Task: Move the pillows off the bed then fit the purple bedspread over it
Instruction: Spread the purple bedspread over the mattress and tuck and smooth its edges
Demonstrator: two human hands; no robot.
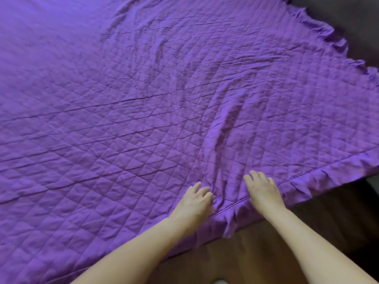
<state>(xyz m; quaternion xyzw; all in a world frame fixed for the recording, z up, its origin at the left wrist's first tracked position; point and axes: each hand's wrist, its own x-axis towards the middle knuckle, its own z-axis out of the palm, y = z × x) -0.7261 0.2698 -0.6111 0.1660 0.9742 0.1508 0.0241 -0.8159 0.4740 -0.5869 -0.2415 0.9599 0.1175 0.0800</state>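
Observation:
The purple quilted bedspread (143, 119) lies spread over the bed and fills most of the view. Its ruffled hem runs along the near edge and up the right side. Long wrinkles fan out from the near edge toward the middle. My left hand (194, 203) rests on the quilt just inside the hem seam, its fingers curled into the fabric. My right hand (262, 189) lies palm down on the quilt by the same seam, fingers fairly straight. No pillows are in view.
A brown wooden floor (256, 249) shows below the hem at the bottom right. A dark surface (352, 21) lies beyond the ruffled edge at the top right.

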